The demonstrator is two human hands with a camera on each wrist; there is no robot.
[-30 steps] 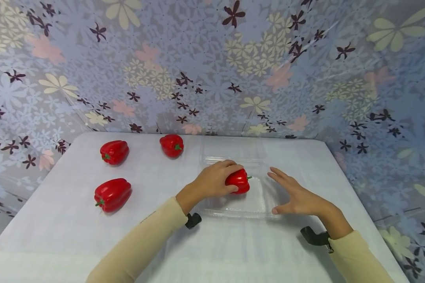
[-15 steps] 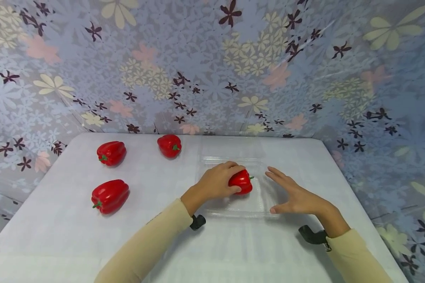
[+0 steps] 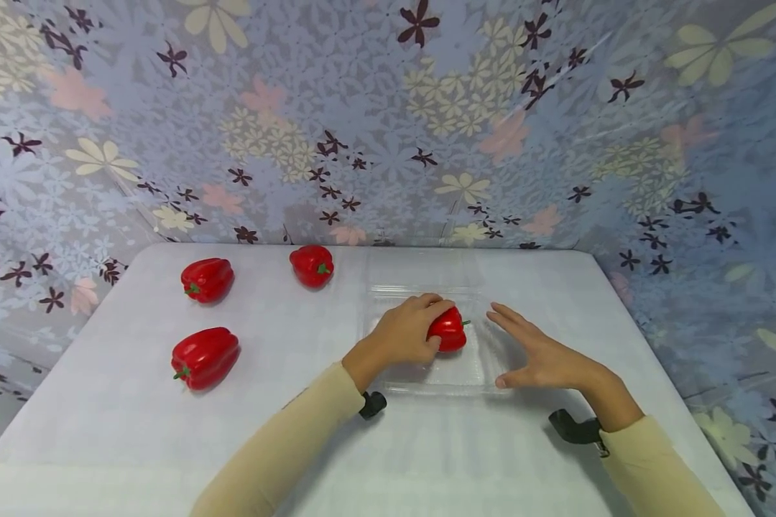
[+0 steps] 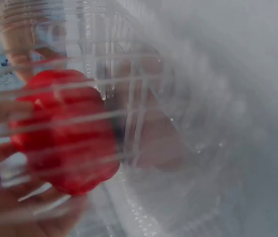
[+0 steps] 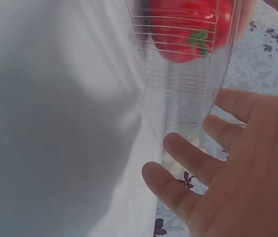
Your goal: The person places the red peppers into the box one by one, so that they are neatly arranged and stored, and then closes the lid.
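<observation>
My left hand (image 3: 406, 332) grips a red bell pepper (image 3: 449, 330) from its left side, thumb in front and fingers over the top. The pepper's green stem points right. Around it is a clear plastic container (image 3: 427, 389), whose ribbed wall lies across the pepper in the left wrist view. My right hand (image 3: 543, 357) stands at the container's right side, fingers spread and thumb apart, holding nothing. In the right wrist view its fingertips (image 5: 173, 143) are close by the clear wall, and the pepper (image 5: 188, 29) shows through the ribs.
Three more red bell peppers lie left of the container: one near the back middle (image 3: 312, 266), one at the back left (image 3: 208, 280), one in front of that (image 3: 205, 357). The container's lid (image 3: 420, 267) stretches toward the back edge. Flowered cloth (image 3: 388, 122) hangs behind the white table (image 3: 123, 424).
My left hand has moved slightly to the right with the bell pepper inside the container. The right hand has stayed nearly still, and the other peppers lie where they were.
</observation>
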